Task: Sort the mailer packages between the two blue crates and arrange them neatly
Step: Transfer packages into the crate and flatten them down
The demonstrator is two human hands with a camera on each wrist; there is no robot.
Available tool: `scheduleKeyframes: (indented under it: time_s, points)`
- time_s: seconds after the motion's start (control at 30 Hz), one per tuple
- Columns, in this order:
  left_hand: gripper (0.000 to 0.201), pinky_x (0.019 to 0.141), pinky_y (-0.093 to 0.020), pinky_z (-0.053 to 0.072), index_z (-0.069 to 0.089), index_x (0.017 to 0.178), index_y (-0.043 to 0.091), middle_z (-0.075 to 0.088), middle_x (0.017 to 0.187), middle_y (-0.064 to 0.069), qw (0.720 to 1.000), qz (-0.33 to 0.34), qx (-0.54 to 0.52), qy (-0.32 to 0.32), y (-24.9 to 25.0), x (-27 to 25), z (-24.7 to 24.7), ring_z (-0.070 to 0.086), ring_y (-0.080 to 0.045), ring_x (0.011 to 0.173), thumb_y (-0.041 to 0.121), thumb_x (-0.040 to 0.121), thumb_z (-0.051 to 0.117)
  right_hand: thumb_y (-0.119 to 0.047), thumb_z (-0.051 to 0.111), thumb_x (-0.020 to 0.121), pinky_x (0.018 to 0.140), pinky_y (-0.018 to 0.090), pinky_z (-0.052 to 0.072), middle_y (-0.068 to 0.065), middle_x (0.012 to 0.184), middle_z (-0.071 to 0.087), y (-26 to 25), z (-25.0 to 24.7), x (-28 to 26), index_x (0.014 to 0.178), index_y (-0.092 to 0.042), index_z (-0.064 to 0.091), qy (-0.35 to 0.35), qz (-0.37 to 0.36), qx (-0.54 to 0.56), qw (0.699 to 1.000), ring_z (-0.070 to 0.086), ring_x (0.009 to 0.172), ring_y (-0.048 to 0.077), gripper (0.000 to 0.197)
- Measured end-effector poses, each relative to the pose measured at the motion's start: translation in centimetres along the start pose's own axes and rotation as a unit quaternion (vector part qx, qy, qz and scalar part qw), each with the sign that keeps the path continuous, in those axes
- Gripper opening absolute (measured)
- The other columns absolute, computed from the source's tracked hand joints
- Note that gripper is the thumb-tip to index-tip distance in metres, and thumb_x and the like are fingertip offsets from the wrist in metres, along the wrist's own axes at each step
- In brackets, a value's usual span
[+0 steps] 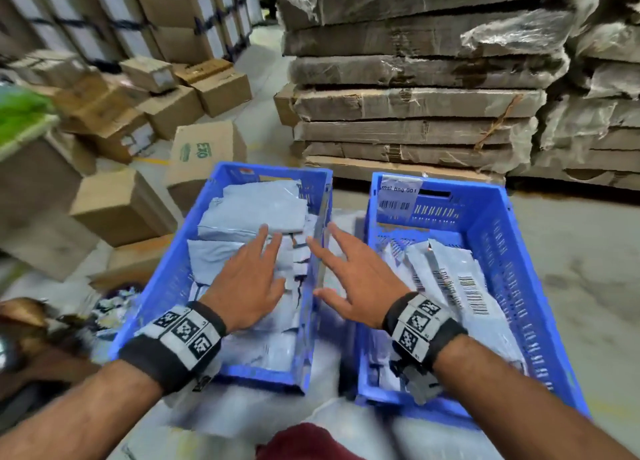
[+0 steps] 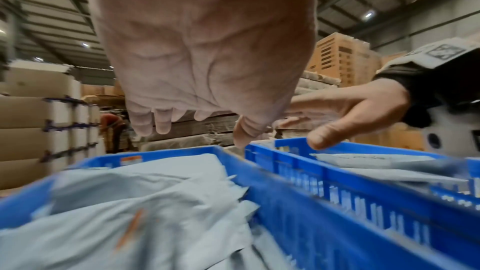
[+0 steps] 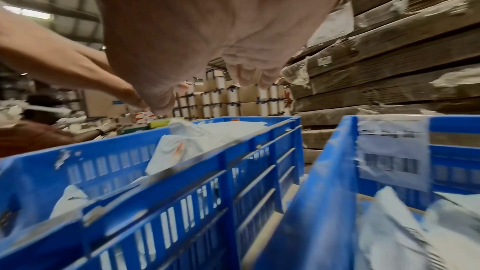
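Head view: both crates hold mailers, the left crate [image 1: 166,286] fuller & untidy. Your left hand [image 1: 247,286] & right hand [image 1: 360,286] are spread, holding nothing; the arranging is left.

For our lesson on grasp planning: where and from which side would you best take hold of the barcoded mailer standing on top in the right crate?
Probably by its raised upper edge, coming from above. The barcoded mailer leans tilted on the pile in the right crate, so that edge stands free while the lower part is buried. The right hand, open over the gap between the crates, is nearest.
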State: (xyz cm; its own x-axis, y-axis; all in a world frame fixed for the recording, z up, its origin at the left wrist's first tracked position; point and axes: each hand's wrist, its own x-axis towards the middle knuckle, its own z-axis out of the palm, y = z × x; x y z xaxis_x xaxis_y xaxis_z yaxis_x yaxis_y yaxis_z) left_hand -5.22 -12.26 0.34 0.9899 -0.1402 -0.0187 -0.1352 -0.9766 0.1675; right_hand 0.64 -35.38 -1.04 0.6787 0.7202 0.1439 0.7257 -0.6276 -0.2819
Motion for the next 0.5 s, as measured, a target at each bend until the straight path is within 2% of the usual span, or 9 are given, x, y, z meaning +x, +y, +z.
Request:
scheduleKeyframes:
  time_s: [0.1,0.23,0.33,0.37,0.43,0.5]
  points:
    - [0.083,0.104,-0.054,0.044,0.028,0.157,0.005,0.019,0.163,-0.028,0.998,-0.065,0.017,-0.017,-6.2,-1.8,-0.6,0.043,-0.046,0.138,0.054,0.09,0.031,-0.051,0.056,0.092,0.117,0.045,0.029,0.025,0.161,0.018,-2.2,1.8,2.4,0.16,-0.025,0.017,-0.062,-0.056,-0.017,0.996,0.028,0.146,0.038,0.082]
    - [0.089,0.091,-0.058,0.053,0.037,0.152,-0.001,0.036,0.15,-0.036,0.99,-0.135,0.024,-0.046,-13.2,-4.7,-0.9,0.054,-0.053,0.12,0.058,0.085,0.029,-0.043,0.058,0.094,0.119,0.041,0.025,0.018,0.164,0.014,-5.5,3.8,5.6,0.16,-0.03,0.007,-0.178,-0.108,-0.037,0.977,0.024,0.148,0.034,0.084]
    - [0.082,0.085,-0.058,0.053,0.04,0.149,-0.003,0.036,0.149,-0.037,0.982,-0.168,0.027,-0.081,-17.0,-6.6,-0.4,0.057,-0.056,0.112,0.05,0.086,0.04,-0.039,0.057,0.096,0.116,0.043,0.031,0.017,0.164,0.015,-7.9,5.5,7.8,0.16,-0.031,0.008,-0.244,-0.131,-0.052,0.959,0.028,0.146,0.034,0.081]
    - [0.082,0.086,-0.058,0.052,0.039,0.15,-0.003,0.034,0.151,-0.037,0.98,-0.172,0.028,-0.091,-18.2,-7.1,0.0,0.056,-0.056,0.114,0.049,0.086,0.041,-0.038,0.057,0.096,0.114,0.044,0.034,0.017,0.164,0.015,-8.6,6.0,8.5,0.16,-0.031,0.009,-0.265,-0.137,-0.06,0.953,0.03,0.145,0.035,0.08]
    - [0.086,0.09,-0.059,0.053,0.038,0.151,-0.002,0.033,0.152,-0.037,0.978,-0.174,0.026,-0.114,-20.3,-7.9,0.9,0.056,-0.055,0.117,0.054,0.086,0.032,-0.035,0.057,0.095,0.109,0.045,0.038,0.016,0.163,0.018,-10.0,7.2,9.8,0.159,-0.032,0.012,-0.302,-0.142,-0.076,0.94,0.035,0.142,0.036,0.078]
    - [0.093,0.098,-0.057,0.05,0.033,0.154,0.001,0.03,0.155,-0.034,0.98,-0.163,0.019,-0.115,-21.9,-8.2,1.8,0.053,-0.052,0.123,0.061,0.083,0.022,-0.034,0.058,0.093,0.103,0.046,0.045,0.013,0.157,0.03,-11.2,8.3,11.1,0.158,-0.032,0.016,-0.335,-0.146,-0.092,0.926,0.043,0.135,0.035,0.078]
